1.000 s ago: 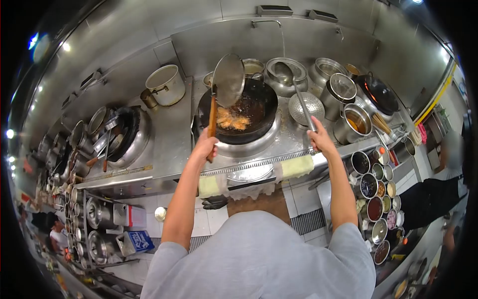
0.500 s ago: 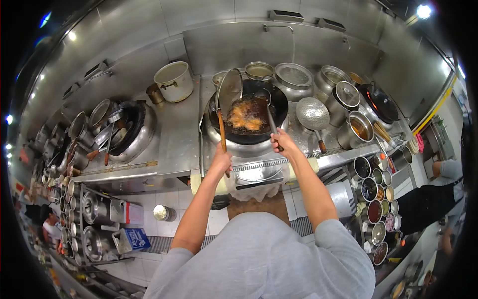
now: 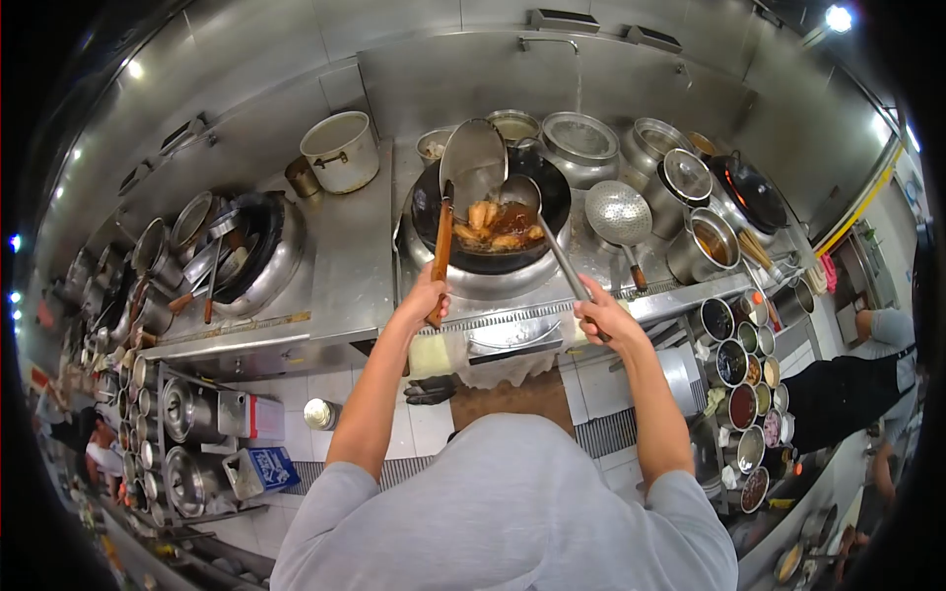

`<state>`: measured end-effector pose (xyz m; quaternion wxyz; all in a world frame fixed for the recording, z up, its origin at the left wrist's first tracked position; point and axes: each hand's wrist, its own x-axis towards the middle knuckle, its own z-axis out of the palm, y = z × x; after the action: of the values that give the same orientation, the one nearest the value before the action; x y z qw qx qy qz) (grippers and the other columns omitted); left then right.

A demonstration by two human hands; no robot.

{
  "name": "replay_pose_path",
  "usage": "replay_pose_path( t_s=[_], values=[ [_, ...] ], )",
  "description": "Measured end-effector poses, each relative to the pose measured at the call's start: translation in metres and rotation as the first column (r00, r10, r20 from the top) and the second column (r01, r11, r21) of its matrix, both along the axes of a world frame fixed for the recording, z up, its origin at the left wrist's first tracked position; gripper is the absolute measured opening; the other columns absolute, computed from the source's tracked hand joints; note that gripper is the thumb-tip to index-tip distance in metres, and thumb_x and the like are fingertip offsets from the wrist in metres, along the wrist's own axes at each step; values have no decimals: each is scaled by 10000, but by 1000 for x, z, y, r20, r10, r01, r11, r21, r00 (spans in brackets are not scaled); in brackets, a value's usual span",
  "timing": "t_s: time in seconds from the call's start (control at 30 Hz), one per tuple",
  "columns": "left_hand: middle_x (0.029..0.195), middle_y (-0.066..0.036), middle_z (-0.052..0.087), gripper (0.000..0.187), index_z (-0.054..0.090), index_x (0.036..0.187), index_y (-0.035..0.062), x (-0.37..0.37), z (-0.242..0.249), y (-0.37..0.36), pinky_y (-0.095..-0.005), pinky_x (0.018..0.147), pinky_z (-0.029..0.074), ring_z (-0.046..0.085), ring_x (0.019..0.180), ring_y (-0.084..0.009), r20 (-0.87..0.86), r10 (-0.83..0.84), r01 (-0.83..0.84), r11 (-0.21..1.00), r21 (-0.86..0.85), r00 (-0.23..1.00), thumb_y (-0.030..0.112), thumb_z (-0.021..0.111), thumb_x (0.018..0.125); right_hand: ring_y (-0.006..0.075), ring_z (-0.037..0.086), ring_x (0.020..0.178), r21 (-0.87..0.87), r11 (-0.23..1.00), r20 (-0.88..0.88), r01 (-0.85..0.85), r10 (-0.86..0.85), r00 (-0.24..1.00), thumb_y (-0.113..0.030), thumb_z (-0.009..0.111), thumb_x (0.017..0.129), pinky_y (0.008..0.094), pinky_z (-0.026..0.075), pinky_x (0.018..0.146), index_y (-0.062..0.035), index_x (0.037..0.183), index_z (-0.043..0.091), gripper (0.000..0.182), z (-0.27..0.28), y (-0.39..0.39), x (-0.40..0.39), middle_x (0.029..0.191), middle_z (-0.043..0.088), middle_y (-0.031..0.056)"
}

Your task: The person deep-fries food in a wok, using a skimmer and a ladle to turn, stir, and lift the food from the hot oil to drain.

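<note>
My left hand [image 3: 427, 295] is closed round the wooden handle of a strainer [image 3: 474, 158], whose round mesh head tilts up over the left side of a black wok [image 3: 560, 197]. My right hand [image 3: 603, 313] grips the metal handle of a ladle [image 3: 521, 192], with its bowl over the middle of the wok. Browned food pieces [image 3: 479, 219] lie in dark oil in the wok, just below the strainer and ladle.
A perforated skimmer [image 3: 618, 213] rests right of the wok, near a pot of liquid [image 3: 715, 244]. A large pot [image 3: 340, 153] stands at the left. Sauce containers [image 3: 731, 362] line the lower right, where a person in a dark apron [image 3: 847, 402] stands.
The strainer head has shifted right and turned more toward the camera. My right hand has moved right and down with the ladle handle. The food now shows as separate pieces.
</note>
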<state>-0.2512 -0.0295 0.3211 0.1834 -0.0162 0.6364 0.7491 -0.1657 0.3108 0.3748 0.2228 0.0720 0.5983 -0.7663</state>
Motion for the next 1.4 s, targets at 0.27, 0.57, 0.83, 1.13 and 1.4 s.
replay_pose_path(
  t_s=[0.27,0.57,0.83,1.13,1.4],
  values=[
    [816,-58,437,641,226,1362,133,47,40,-34,-242,374,388,444,495,-104,-43,-10,7,997,-74,999,-41,430,780,80,351,395,519,855,-216,27,101,971,-85,535,867,256,288,351,-129,1441,166,684,8,0,20,522,404,-23],
    [738,-80,500,598,237,1405,108,60,48,-29,-293,433,405,445,457,-138,-218,55,-137,913,-384,974,36,427,843,93,427,428,609,783,-417,126,181,891,-75,531,851,264,331,364,-113,1430,200,668,-79,-10,-32,705,531,49],
    [1060,-252,569,596,246,1408,84,54,26,-42,-375,767,452,591,842,-333,-347,83,-282,766,-578,934,79,445,846,84,369,368,499,863,-120,-76,155,980,-76,552,842,271,307,320,-148,1431,214,684,-13,5,-5,709,500,57],
    [1210,-232,517,614,289,1400,123,-1,-23,-25,-395,901,398,521,1075,-352,-511,-8,-388,640,-664,860,31,432,809,349,515,1133,577,748,-415,329,-79,906,-64,564,816,352,401,925,-115,1418,239,686,-88,-5,-25,1273,489,224],
    [880,-138,550,650,246,1407,97,31,10,0,-333,504,478,553,584,-202,-194,8,-118,816,-566,981,7,443,793,97,397,419,421,786,-361,453,-312,879,-20,527,838,267,337,370,-179,1434,201,698,-81,44,16,935,597,103]
  ],
)
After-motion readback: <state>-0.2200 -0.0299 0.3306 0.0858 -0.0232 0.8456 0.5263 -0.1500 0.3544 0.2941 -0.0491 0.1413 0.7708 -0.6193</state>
